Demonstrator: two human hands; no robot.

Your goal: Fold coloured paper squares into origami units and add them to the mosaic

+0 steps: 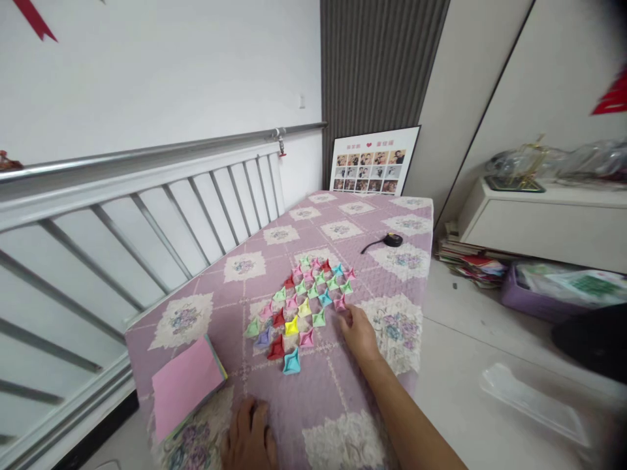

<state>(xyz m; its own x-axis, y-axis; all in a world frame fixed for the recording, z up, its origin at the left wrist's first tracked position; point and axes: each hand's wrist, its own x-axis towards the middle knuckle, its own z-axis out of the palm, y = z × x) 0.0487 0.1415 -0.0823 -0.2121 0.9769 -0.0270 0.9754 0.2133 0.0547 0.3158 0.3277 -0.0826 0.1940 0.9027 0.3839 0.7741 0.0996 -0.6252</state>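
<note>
Small folded paper pieces, like little four-pointed origami cups, stand in slanting rows on the table; a yellow piece (291, 326), a dark red piece (277, 348) and a cyan piece (291, 361) are at the near end. My right hand (361, 334) is at the right side of the rows, its thumb and fingers pinched at the edge of a pink origami piece (339, 302). Flat on the cloth at the near edge rests my left hand (249, 437), empty, with its fingers apart. Beside it on the left lies a stack of coloured paper (186, 385), pink sheet on top.
A purple patterned tablecloth (337, 382) covers the table. Farther back lies a black tape measure (392, 239). A white railing (196, 202) runs along the left. Behind the table leans a photo board (372, 160); a purple bin (529, 294) stands on the floor at right.
</note>
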